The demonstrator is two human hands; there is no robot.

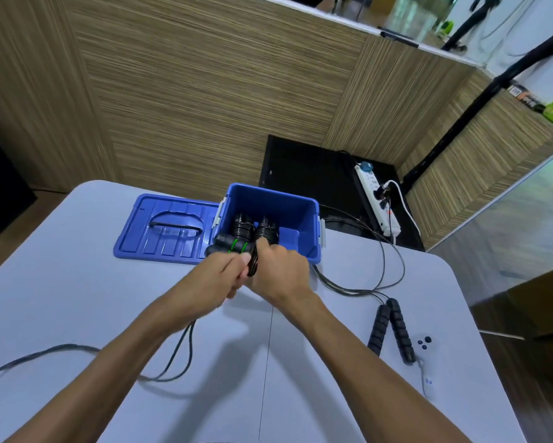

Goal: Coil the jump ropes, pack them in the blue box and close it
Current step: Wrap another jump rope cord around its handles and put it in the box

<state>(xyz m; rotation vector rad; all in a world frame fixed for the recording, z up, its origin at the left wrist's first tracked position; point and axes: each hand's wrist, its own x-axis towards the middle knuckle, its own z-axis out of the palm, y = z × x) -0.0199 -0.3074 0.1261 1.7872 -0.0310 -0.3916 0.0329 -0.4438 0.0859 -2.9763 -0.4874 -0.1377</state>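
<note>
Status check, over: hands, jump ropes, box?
Both hands, left and right, grip green-ringed rope handles at blue box. Box open, lid beside it. Second rope uncoiled on table.

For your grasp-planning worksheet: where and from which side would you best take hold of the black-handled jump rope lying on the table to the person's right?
Grip the two foam handles together around their middles, coming from above. They lie side by side, nearly touching, flat on the table, so one hand probably spans both, while the thin cord trails loose.
</note>
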